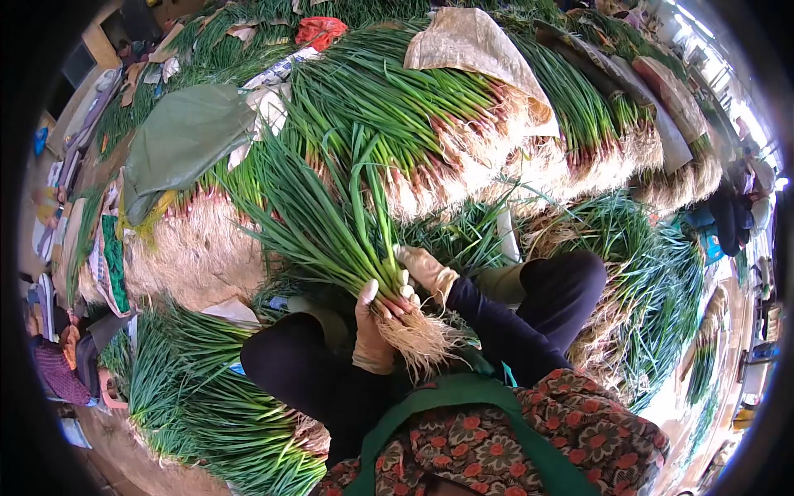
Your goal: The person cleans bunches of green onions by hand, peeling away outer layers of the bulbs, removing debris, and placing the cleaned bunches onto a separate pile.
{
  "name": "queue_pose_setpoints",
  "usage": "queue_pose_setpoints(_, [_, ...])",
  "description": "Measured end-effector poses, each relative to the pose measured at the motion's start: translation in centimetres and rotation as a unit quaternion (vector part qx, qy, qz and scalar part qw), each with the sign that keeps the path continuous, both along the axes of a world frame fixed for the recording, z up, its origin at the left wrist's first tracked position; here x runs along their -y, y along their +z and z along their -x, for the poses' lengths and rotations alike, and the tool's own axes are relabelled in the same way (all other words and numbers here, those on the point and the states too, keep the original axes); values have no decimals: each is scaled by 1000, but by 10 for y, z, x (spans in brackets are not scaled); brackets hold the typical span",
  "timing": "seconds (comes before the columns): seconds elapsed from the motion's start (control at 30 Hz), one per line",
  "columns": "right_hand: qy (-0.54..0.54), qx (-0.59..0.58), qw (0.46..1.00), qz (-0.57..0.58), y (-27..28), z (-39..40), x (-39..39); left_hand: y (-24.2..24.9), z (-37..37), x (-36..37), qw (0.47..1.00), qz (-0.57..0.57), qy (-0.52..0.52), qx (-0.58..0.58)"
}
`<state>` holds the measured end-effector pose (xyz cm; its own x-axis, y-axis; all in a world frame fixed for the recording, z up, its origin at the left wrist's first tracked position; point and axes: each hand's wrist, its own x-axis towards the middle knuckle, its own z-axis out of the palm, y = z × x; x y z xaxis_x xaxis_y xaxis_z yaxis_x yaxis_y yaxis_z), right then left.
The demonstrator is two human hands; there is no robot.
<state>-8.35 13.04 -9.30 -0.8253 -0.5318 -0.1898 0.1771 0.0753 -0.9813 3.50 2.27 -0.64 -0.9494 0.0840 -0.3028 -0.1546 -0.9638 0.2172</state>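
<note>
I hold a bunch of green onions [331, 227] in front of me, its long leaves fanning up and left and its pale roots [423, 335] pointing toward my green apron. My left hand [372, 326], in a beige glove, is closed around the stalks just above the roots. My right hand [425, 269], also gloved, rests against the right side of the same bunch at the stalks. Dark sleeves and my dark knees frame both hands.
Stacked rows of green onions [430, 116] with roots outward fill the space ahead. A green tarp [186, 136], a beige sack [471, 45] and a red cloth [321, 31] lie on them. More onions lie at lower left [207, 405]. Another person [736, 215] crouches at the right.
</note>
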Motion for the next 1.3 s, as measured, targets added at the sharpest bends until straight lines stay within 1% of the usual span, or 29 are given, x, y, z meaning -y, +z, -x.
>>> queue_pose_setpoints(0.03, [14, -139, 990, 10, -6, -9, 0, -2, 1, 1, 1000, -5, -6, -9])
queue_pose_setpoints(0.07, [40, -102, 987, -114, -11, -22, -9, -8, 3, 2, 1000, -10, -14, -16])
queue_pose_setpoints(0.1, [77, -165, 958, -220, -15, -24, -18, -18, 3, 2, 999, -16, -25, -22])
queue_pose_setpoints(0.13, [199, -212, 872, -393, -9, -22, -23, -45, 3, 7, 997, -41, -42, -43])
queue_pose_setpoints(0.17, [311, -248, 738, -545, -7, -19, -30, -35, 1, 11, 988, -143, -41, -43])
queue_pose_setpoints(0.2, [278, -226, 738, -572, -25, -28, -53, -25, 0, 15, 968, -243, -41, -37])
queue_pose_setpoints(0.23, [243, -203, 737, -597, -47, -37, -78, 17, 1, 18, 985, -140, 3, -99])
queue_pose_setpoints(0.3, [352, -155, 705, -596, -67, -34, -105, 67, -15, 43, 948, -270, -7, -171])
queue_pose_setpoints(0.37, [467, -151, 683, -541, -71, -9, -108, 92, -7, 85, 904, -253, -137, -316])
queue_pose_setpoints(0.4, [454, -199, 692, -525, -69, 10, -102, 106, -5, 104, 886, -228, -170, -365])
queue_pose_setpoints(0.47, [254, -295, 794, -468, -14, 54, -71, 112, -7, 130, 909, -136, -110, -378])
queue_pose_setpoints(0.53, [35, -347, 871, -345, 26, 91, -40, 145, -4, 110, 954, -141, -82, -253])
queue_pose_setpoints(0.57, [-49, -254, 923, -286, 41, 110, -24, 113, 6, 117, 962, -123, -78, -230])
queue_pose_setpoints(0.63, [0, -274, 879, -390, 104, 115, 4, 50, 28, 132, 977, -85, -72, -183])
queue_pose_setpoints(0.67, [-4, -242, 869, -432, 107, 120, 18, 61, 31, 108, 990, -33, -22, -136])
queue_pose_setpoints(0.73, [-6, -292, 820, -493, 83, 132, 35, 85, 37, 60, 994, 88, 62, -27])
queue_pose_setpoints(0.77, [9, -290, 803, -521, 87, 131, 40, 54, 36, 68, 1000, 13, 5, -26])
queue_pose_setpoints(0.8, [39, -383, 756, -529, 81, 132, 41, 23, 36, 76, 997, -60, -54, -18])
queue_pose_setpoints(0.83, [58, -476, 696, -535, 75, 132, 42, 10, 36, 75, 996, 17, -67, -49])
queue_pose_setpoints(0.9, [124, -635, 543, -536, 47, 136, 18, 14, 34, 66, 996, 8, -53, -66])
queue_pose_setpoints(0.93, [178, -570, 623, -505, 47, 127, 4, 16, 33, 63, 996, 2, -46, -75])
queue_pose_setpoints(0.97, [222, -392, 767, -456, 57, 114, -10, 16, 35, 62, 997, 22, -42, -69])
queue_pose_setpoints(1.0, [229, -199, 859, -412, 78, 99, -27, 16, 36, 59, 997, 40, -36, -61])
queue_pose_setpoints(1.03, [210, -70, 888, -403, 97, 84, -46, 15, 34, 57, 996, 59, -33, -52])
queue_pose_setpoints(1.07, [225, -339, 779, -477, 57, 89, -85, 13, 32, 55, 997, 49, -37, -53])
queue_pose_setpoints(1.17, [-111, -308, 775, -540, 91, 77, -200, 13, 30, 48, 997, 23, -49, -61])
queue_pose_setpoints(1.2, [-193, -299, 756, -549, 109, 73, -241, 27, 27, 46, 993, 72, -63, -65])
queue_pose_setpoints(1.23, [-205, -431, 658, -583, 94, 70, -309, 28, 25, 47, 991, 86, -85, -62])
queue_pose_setpoints(1.3, [-114, -534, 470, -694, 89, 33, -416, 30, 22, 46, 974, 169, -125, -87])
